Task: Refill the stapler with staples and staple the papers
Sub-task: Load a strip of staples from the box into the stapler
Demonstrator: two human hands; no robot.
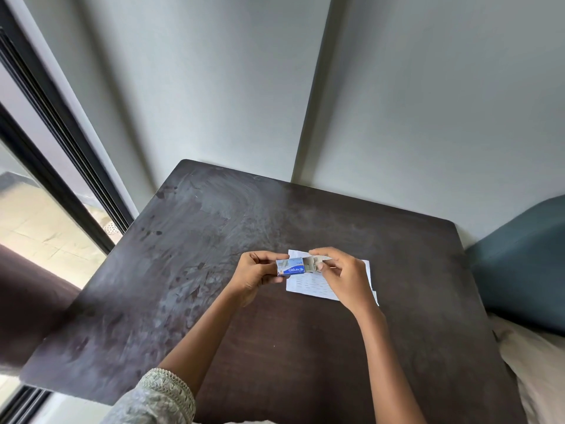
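- left hand (253,275) pinches the blue staple box (290,267) by its sleeve, thumb on the near face, fingers wrapped behind; box is held in the air just above the near-left corner of the papers (318,284)
- right hand (342,275) is at the open end of the box, thumb and fingers closed on the pale cardboard inner tray (313,264), which sticks out of the sleeve to the right
- papers lie flat on the dark table (214,240), partly under the right hand; stapler not visible in this view, cannot say where it is
- tray contents too small to read; cannot tell if a staple strip is showing
- judgement: step in hand is getting staples out of the box; refill and stapling not yet done
- handling: box is light thin card, crushes easily; hold sleeve by its edges, light squeeze only, or the tray binds
- staple strips likely brittle, snap if bent; take one by its long sides, keep it straight
- risk: tray slides fully out and spills; keep the open side up
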